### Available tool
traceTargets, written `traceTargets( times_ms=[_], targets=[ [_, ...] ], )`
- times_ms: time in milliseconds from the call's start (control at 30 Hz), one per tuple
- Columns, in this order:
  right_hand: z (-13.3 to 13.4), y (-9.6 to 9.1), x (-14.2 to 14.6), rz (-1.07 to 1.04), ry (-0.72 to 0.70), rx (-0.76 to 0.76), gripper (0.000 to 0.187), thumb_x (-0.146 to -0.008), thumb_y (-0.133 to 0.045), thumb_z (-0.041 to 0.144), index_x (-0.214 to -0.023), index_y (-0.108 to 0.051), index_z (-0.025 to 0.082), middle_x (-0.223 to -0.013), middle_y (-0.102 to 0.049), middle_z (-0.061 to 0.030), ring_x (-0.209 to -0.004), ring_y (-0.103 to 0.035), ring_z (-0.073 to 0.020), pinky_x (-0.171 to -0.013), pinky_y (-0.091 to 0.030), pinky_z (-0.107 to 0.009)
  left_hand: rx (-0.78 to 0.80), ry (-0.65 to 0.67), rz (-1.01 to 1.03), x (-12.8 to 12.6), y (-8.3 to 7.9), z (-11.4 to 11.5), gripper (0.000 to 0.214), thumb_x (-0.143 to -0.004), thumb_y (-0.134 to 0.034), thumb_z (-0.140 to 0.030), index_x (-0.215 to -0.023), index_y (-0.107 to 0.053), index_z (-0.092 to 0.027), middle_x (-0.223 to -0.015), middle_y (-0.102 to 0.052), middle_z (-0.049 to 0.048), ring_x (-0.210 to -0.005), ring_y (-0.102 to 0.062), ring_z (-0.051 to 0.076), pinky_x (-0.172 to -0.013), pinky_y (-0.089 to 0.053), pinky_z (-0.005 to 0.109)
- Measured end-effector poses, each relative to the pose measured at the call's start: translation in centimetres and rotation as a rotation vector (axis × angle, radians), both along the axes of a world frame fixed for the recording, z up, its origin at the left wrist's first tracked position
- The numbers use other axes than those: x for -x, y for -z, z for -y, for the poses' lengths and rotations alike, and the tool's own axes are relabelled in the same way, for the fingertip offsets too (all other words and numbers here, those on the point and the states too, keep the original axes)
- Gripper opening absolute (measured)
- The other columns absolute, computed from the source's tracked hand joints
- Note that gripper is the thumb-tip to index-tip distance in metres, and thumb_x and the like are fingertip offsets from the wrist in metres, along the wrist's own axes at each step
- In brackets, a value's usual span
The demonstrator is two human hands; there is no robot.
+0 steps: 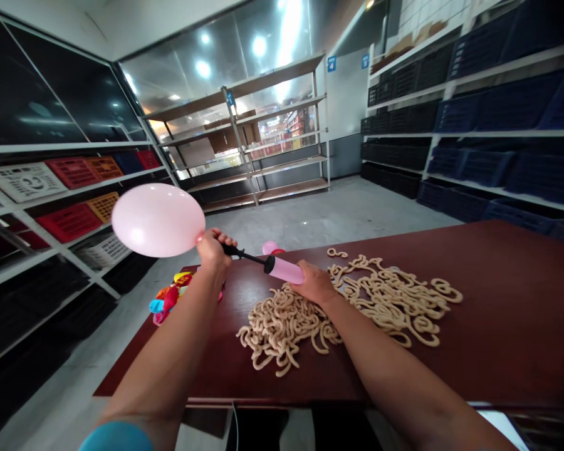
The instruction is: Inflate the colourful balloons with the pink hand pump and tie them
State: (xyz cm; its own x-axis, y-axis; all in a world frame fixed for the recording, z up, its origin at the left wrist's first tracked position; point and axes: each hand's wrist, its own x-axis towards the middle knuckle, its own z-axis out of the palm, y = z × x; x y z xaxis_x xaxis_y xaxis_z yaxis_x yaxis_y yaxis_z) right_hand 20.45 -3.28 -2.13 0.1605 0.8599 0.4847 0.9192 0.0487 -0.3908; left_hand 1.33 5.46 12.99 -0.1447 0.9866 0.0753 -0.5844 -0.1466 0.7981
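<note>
A balloon pump with a pink barrel and a black rod is stretched out above the table. My left hand is closed around its black end, right at the neck of a pale pink inflated balloon. The balloon sticks out to the left of that hand. My right hand is wrapped round the rear of the pink barrel, over a pile of beige, curly, rope-like strands. Left of the pump, beyond my left forearm, lies a bunch of uninflated coloured balloons, partly hidden.
The dark red table spans the front. Pink and red pieces show at its far edge. Racks with coloured crates stand left, a metal shelf unit at the back, and racks of dark blue crates right.
</note>
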Motion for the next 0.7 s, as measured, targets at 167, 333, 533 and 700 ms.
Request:
traceTargets(
  times_ms=[167, 333, 533, 700],
  targets=[
    [0.2, -0.3, 0.3, 0.009, -0.008, 0.026, 0.039, -0.064, -0.066, 0.043, -0.093, -0.051, 0.021, -0.085, -0.063, -0.0041, -0.077, -0.059, -0.0196, -0.061, -0.036, -0.026, 0.055, 0.057, 0.030, -3.3, 3.9, 1.2, 0.010, -0.063, -0.042, -0.013, -0.062, -0.035, -0.020, -0.042, -0.026, -0.0077, -0.034, -0.032, 0.009, -0.042, -0.031, 0.024],
    [0.5, -0.8, 0.7, -0.005, -0.028, 0.024, 0.034, -0.066, -0.064, 0.042, -0.090, -0.052, 0.021, -0.083, -0.064, -0.0035, -0.076, -0.059, -0.0190, -0.060, -0.035, -0.026, 0.059, 0.039, 0.021, -3.9, 4.5, 1.5, 0.009, -0.061, -0.042, -0.013, -0.062, -0.036, -0.020, -0.042, -0.028, -0.0074, -0.034, -0.035, 0.009, -0.043, -0.032, 0.024],
    [0.4, -0.8, 0.5, -0.046, -0.042, -0.017, 0.035, -0.065, -0.063, 0.040, -0.093, -0.053, 0.022, -0.085, -0.064, -0.0029, -0.077, -0.059, -0.0188, -0.060, -0.034, -0.025, 0.032, -0.011, -0.010, -0.1, -0.1, 0.8, 0.011, -0.061, -0.041, -0.011, -0.064, -0.036, -0.020, -0.043, -0.026, -0.0076, -0.033, -0.032, 0.009, -0.041, -0.033, 0.025],
    [-0.2, -0.2, 0.2, -0.059, -0.014, -0.055, 0.035, -0.063, -0.063, 0.041, -0.091, -0.054, 0.022, -0.082, -0.063, -0.0026, -0.076, -0.059, -0.0191, -0.060, -0.034, -0.026, -0.029, -0.072, -0.034, 3.0, -3.6, 0.0, 0.012, -0.062, -0.041, -0.008, -0.065, -0.037, -0.019, -0.045, -0.027, -0.0069, -0.034, -0.032, 0.009, -0.040, -0.033, 0.024]
  ],
)
